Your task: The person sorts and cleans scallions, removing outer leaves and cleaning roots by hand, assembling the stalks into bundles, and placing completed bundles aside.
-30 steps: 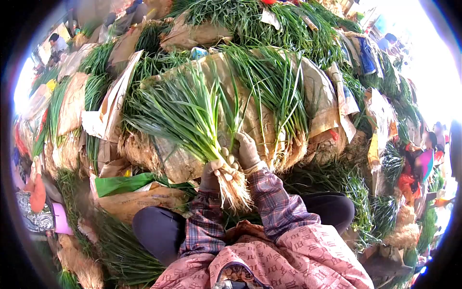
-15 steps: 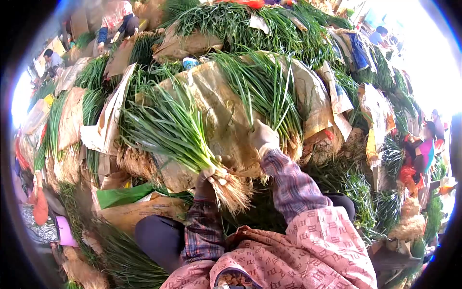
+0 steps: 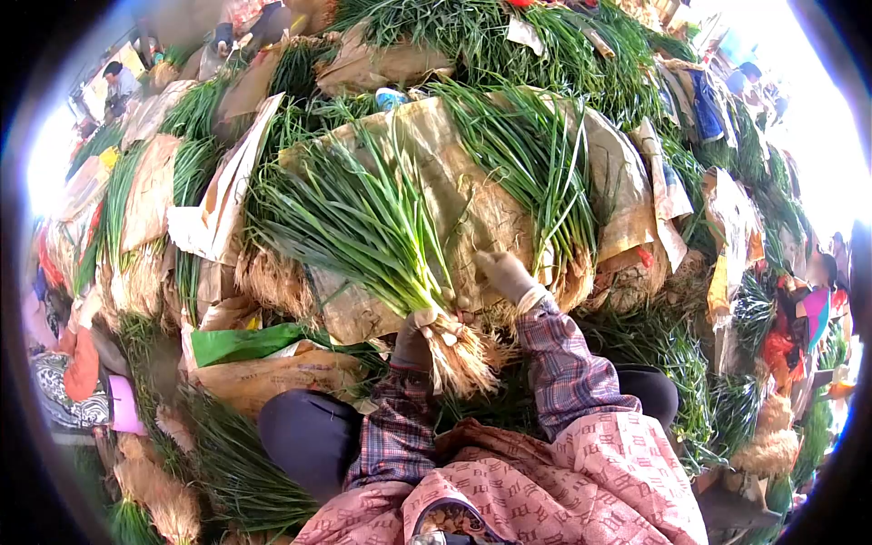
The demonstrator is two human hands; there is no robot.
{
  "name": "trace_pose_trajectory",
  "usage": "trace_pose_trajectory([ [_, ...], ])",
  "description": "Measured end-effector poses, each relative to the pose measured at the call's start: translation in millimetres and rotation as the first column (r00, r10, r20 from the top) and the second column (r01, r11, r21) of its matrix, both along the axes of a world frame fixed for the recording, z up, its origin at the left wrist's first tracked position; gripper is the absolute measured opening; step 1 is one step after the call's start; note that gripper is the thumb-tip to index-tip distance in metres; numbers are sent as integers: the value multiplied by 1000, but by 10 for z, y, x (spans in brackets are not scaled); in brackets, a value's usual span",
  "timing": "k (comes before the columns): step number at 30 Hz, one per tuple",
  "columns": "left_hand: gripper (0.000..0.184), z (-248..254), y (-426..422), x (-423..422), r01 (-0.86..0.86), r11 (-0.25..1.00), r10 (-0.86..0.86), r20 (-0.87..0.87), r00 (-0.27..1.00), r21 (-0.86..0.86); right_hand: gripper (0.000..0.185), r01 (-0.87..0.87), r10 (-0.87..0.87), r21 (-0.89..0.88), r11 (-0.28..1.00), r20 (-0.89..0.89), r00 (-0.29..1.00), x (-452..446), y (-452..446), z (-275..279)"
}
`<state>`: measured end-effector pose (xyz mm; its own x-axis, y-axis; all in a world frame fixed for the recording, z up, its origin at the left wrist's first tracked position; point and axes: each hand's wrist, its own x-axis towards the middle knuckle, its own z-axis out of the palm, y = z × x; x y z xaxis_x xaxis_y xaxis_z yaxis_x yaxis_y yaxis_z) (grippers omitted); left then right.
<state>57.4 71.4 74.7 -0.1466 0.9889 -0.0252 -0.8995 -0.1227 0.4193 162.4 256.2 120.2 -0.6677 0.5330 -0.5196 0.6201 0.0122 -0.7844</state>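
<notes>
My gloved left hand is closed round the base of a bunch of long green stalks, whose pale roots hang down below it. The leaves fan to the upper left over a brown sack. To the right, my gloved right hand is over the sack's lower part, apart from the held bunch. Its fingers point up and left, and what is between them, if anything, is too small to make out. Beside that hand, more green stalks lie on the sack with roots downward.
Covered heaps of green stalks rise beyond the sack. A green wrapper lies on brown sacking at the left. Loose greens are by my left knee. Other people are at the far left and right edges.
My right hand left the held bunch, reached right to the stalks on the sack, and is now slightly lower. My left hand keeps its bunch throughout. The camera view has shifted a little.
</notes>
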Motion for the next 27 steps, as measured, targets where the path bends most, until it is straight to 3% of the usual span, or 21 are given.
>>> trace_pose_trajectory([
  [1, 35, -32, 15, -12, 10, 1000, -10, 9, 1000, 16, 44, 94, -98, 55, 994, 82, 992, 9, 81, -17],
  [3, 49, 51, 74, -4, 34, 998, -35, 27, 999, 46, 48, 89, -95, 87, 992, 68, 993, -6, 100, -115],
  [4, 46, 93, 53, 67, -64, 997, 64, 1, 998, 42, 50, 89, -95, 103, 991, 62, 994, -7, 111, -165],
  [5, 46, 206, -64, 82, -110, 986, 115, 29, 993, -128, 52, 104, -104, -10, 995, -90, 990, -229, 56, -76],
  [7, 44, -156, -97, 22, -111, 987, 108, -35, 994, -114, 52, 110, -160, -192, 975, -269, 950, -478, -2, -51],
  [9, 41, -71, -139, 0, -102, 975, 119, 74, 990, -197, 49, 142, -102, 101, 985, -326, 940, -686, -119, -280],
  [10, 39, 13, -134, 45, -127, 974, 133, 17, 991, -185, 41, 172, -108, 135, 976, -388, 915, -645, -93, -295],
  [11, 37, 68, -106, 54, -113, 981, 113, -9, 994, -156, 41, 145, -58, 293, 945, -284, 957, -599, -106, -177],
  [13, 48, -498, -91, -77, -34, 999, 33, -33, 999, -42, 40, 43, -25, 563, 825, -40, 999, -453, -199, 92],
  [14, 46, -477, -52, -93, -12, 997, 2, -134, 991, -73, 35, 48, -26, 631, 775, -44, 999, -410, -225, 134],
  [17, 45, -281, 19, 7, 40, 997, -41, -1, 999, -69, 34, 392, -327, 111, 914, -372, 869, -265, -148, -107],
  [18, 45, -103, 39, 45, 65, 996, -63, 35, 997, -58, 30, 383, -320, 135, 914, -342, 884, -224, -165, -32],
  [21, 45, 486, 98, 257, 121, 990, -113, 99, 989, -77, 25, 491, -505, -130, 861, -330, 798, 34, -253, 236],
  [22, 46, 515, 112, 260, 160, 984, -157, 43, 987, -83, 22, 499, -490, -80, 863, -375, 787, 60, -225, 111],
  [23, 47, 542, 100, 254, 196, 976, -198, -12, 980, -97, 22, 615, -567, -6, 789, -393, 724, 74, -175, 45],
  [24, 48, 728, 120, 339, 206, 978, -203, 86, 975, -18, 24, 705, -673, -59, 707, -366, 644, 276, 49, -6],
  [26, 50, 621, 103, 324, 275, 951, -295, 150, 944, 141, 32, 856, -847, -158, 492, -314, 429, 679, 496, -110],
  [27, 51, 540, 110, 282, 277, 932, -321, 175, 931, 235, 22, 853, -795, -47, 520, -393, 462, 942, 675, -10],
])
